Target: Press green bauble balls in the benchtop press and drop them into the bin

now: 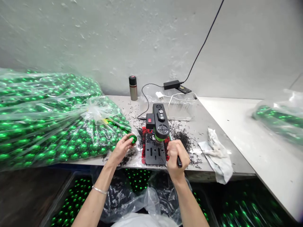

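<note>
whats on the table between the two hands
In the head view, a black slotted base plate lies between the left hand and right hand, with red matting and black scraps beside it.

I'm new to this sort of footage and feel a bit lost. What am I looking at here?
There is no robot: this single view comes from a camera on a person's head, looking forward and down at two bare hands. The left hand has a shiny green ball in its grip. The right hand grips a black-ended handle, mostly hidden. Between them stands a small black machine. Around it on the table lie black bits, a bottle, a cloth and a clear bag of green balls.
</note>
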Available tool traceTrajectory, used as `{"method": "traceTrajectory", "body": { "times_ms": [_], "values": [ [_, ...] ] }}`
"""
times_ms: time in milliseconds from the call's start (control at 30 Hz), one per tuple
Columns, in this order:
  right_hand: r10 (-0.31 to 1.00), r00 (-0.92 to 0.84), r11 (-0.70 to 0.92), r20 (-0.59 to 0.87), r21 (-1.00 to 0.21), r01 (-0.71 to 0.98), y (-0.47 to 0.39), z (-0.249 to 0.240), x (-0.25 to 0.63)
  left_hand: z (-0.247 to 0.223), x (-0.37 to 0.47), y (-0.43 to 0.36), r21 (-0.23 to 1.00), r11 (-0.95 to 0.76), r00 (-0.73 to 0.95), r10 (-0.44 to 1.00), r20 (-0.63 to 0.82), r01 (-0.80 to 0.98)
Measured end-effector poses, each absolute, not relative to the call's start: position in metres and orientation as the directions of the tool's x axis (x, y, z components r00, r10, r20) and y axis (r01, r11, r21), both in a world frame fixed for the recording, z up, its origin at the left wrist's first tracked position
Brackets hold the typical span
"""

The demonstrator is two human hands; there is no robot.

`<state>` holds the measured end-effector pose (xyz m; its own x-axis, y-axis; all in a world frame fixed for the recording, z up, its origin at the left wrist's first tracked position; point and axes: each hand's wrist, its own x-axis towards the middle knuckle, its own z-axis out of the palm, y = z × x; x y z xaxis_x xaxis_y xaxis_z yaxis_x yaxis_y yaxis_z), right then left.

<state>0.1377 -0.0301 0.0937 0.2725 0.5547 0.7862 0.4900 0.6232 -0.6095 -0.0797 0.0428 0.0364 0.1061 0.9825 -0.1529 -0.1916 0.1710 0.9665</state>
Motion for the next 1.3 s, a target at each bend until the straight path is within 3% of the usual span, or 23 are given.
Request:
{"method": "traceTrajectory", "body": {
  "times_ms": [100, 233, 400, 533, 700, 1100, 1300],
  "values": [
    [0.558, 0.273, 0.623, 0.784, -0.613, 0.486, -0.028, 0.102, 0.139, 0.032, -0.060, 0.021, 0.893, 0.317, 0.200, 0.944, -0.264, -0.319],
    [0.559, 0.256, 0.618, 0.788, -0.602, 0.506, -0.027, 0.107, 0.141, 0.020, -0.032, 0.014, 0.907, 0.335, 0.231, 0.932, -0.279, -0.255],
    [0.547, 0.232, 0.630, 0.804, -0.578, 0.519, -0.028, 0.104, 0.141, 0.004, -0.015, 0.023, 0.990, 0.052, 0.282, 0.955, -0.088, 0.135],
    [0.546, 0.219, 0.630, 0.809, -0.569, 0.528, -0.029, 0.101, 0.141, 0.001, -0.009, 0.025, 0.911, -0.220, 0.336, 0.937, 0.097, 0.349],
    [0.547, 0.205, 0.630, 0.812, -0.560, 0.538, -0.031, 0.101, 0.142, 0.001, -0.004, 0.025, 0.788, -0.345, 0.353, 0.919, 0.173, 0.510],
    [0.550, 0.205, 0.625, 0.809, -0.562, 0.541, -0.032, 0.095, 0.143, -0.015, 0.000, 0.022, 0.656, -0.494, 0.360, 0.868, 0.341, 0.570],
    [0.543, 0.197, 0.637, 0.816, -0.553, 0.538, -0.034, 0.083, 0.144, -0.024, 0.005, 0.022, 0.678, -0.493, 0.313, 0.870, 0.381, 0.545]
  ]
}}
